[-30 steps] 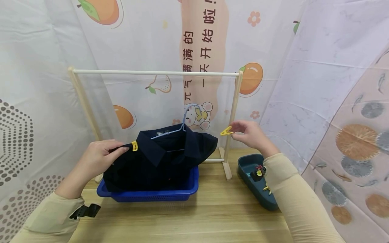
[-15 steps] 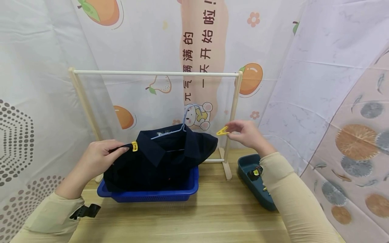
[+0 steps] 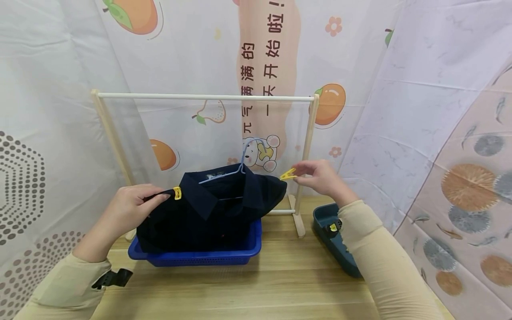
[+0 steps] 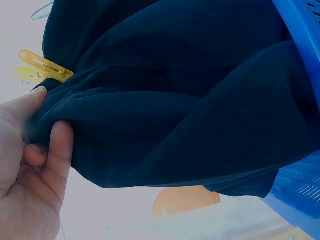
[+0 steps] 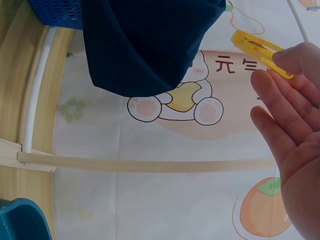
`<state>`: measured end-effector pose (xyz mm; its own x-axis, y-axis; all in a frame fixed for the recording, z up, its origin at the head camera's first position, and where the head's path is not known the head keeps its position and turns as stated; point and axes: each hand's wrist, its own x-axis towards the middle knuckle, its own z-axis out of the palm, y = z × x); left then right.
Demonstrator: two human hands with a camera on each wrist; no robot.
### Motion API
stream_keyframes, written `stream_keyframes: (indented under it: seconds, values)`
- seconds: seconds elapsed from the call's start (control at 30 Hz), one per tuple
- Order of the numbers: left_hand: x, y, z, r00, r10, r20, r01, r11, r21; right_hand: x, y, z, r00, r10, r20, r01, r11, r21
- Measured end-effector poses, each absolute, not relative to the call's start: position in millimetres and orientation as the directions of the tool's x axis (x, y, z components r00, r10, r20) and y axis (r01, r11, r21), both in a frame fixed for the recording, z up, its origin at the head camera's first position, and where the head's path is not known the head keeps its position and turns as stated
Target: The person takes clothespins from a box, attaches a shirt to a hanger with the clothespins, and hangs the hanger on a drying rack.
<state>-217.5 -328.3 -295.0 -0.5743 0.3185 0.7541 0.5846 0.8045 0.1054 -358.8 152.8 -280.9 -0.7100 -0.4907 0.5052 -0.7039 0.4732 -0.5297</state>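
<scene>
A dark navy collared shirt (image 3: 192, 226) lies partly in a blue basket (image 3: 200, 258), with a light-blue hanger (image 3: 242, 165) inside its collar. My left hand (image 3: 134, 206) pinches the shirt's left shoulder between thumb and fingers. Right beside those fingers a yellow clothespin (image 4: 46, 68) is clipped on the cloth. My right hand (image 3: 318, 177) pinches a second yellow clothespin (image 5: 260, 50) by its handles, its tip close to the shirt's right shoulder in the head view. In the right wrist view that clothespin is apart from the cloth.
Behind the basket stands a drying rack with a white top bar (image 3: 204, 96) and wooden posts (image 3: 309, 133). At the right a teal tray (image 3: 332, 242) lies partly under my right forearm. Printed curtains hang behind and at both sides of the wooden table (image 3: 224, 293).
My right hand has moved left with the clothespin, from near the rack's right post to the shirt's right shoulder. My left hand and the shirt stay in place.
</scene>
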Motion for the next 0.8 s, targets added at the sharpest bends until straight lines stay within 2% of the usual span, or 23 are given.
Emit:
stream_keyframes:
  seconds: [0.23, 0.5, 0.8]
  values:
    - [-218.4, -328.5, -295.8, -0.579, 0.315, 0.752, 0.584, 0.804, 0.113, -361.1, 147.8, -283.6, -0.698, -0.496, 0.517, -0.716, 0.451, -0.533]
    - [-218.5, -328.9, -296.2, -0.579, 0.313, 0.753, 0.585, 0.802, 0.117, -359.1, 141.9, -283.6, -0.719, -0.492, 0.492, -0.693, 0.454, -0.559]
    - [-217.8, -329.3, -295.8, -0.573, 0.322, 0.753, 0.602, 0.789, 0.12, -358.0, 133.3, -284.1, -0.689, -0.51, 0.514, -0.723, 0.436, -0.536]
